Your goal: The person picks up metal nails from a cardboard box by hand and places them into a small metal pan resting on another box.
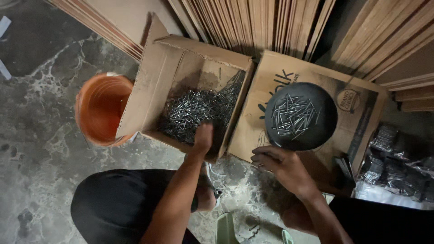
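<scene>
From my remote seat, the open cardboard box [149,86] dominates, heaped with loose nails [194,110]; beside it a black round pan [300,116] holds a thinner scatter on a flattened carton [275,72]; an orange bucket [101,108] stands left. I judge scooping is underway; the left hand [203,138] digs into the heap, grip hidden; the right hand [275,162] curls loosely by the pan, its hold hidden too; lifting next needs a firm fistful.

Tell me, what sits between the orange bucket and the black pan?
In the head view, an open cardboard box of nails sits between the orange bucket and the black pan; the left hand reaches into it.
</scene>
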